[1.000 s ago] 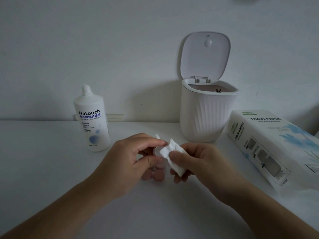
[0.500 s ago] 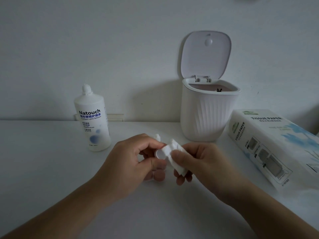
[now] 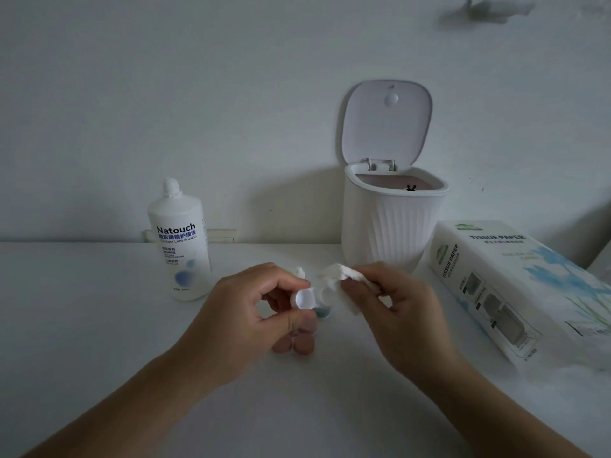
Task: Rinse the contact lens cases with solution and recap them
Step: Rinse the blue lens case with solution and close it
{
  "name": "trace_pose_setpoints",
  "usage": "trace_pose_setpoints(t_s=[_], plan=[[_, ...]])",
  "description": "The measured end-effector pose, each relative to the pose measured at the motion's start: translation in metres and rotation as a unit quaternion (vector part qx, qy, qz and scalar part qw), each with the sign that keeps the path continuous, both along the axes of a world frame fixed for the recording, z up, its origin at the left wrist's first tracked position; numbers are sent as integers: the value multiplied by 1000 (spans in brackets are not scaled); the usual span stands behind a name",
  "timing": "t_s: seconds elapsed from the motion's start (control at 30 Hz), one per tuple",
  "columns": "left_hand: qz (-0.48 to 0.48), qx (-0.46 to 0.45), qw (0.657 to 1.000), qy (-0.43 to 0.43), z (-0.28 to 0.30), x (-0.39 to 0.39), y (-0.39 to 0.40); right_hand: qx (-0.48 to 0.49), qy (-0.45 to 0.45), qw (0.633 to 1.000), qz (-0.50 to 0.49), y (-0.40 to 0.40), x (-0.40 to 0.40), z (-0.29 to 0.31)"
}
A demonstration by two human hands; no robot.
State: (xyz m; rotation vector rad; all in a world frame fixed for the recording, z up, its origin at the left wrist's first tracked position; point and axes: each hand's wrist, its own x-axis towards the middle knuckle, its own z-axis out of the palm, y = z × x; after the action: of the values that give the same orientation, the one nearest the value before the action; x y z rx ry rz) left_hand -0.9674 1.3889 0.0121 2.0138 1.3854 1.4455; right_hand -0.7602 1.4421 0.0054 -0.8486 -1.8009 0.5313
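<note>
My left hand (image 3: 254, 312) pinches a small white contact lens case (image 3: 305, 299) between thumb and fingers, with its open round well facing me. My right hand (image 3: 393, 309) holds a crumpled white tissue (image 3: 340, 279) just to the right of the case, no longer pressed into it. On the table under my left fingers lie two pinkish round caps (image 3: 294, 345), and a teal cap (image 3: 322, 313) peeks out between my hands. A white bottle of lens solution (image 3: 180, 246) stands upright at the back left with its cap on.
A white ribbed bin (image 3: 393, 226) with its lid flipped up stands against the wall behind my hands. A tissue paper box (image 3: 515, 285) lies on the right of the white table (image 3: 99, 325). A small white object (image 3: 299, 271) sits behind my left hand.
My right hand has drawn the tissue up and away from the case. The case's open well, covered by the tissue before, now shows.
</note>
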Motion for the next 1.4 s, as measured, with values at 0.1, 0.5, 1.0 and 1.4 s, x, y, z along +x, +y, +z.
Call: trace_pose_setpoints(t_s=[0.1, 0.5, 1.0, 1.4], plan=[[9, -23, 1000, -11, -1, -5, 2, 14, -16, 998, -64, 10, 13, 1], [-29, -127, 984, -120, -1, -8, 4, -102, -438, 857, -250, 17, 72, 14], [-51, -152, 977, -140, -8, -12, 11, -123, -242, 956, 110, 7, 10, 36], [-58, -149, 979, -127, -11, -14, 14, -249, -13, 945, 212, 13, -7, 13]])
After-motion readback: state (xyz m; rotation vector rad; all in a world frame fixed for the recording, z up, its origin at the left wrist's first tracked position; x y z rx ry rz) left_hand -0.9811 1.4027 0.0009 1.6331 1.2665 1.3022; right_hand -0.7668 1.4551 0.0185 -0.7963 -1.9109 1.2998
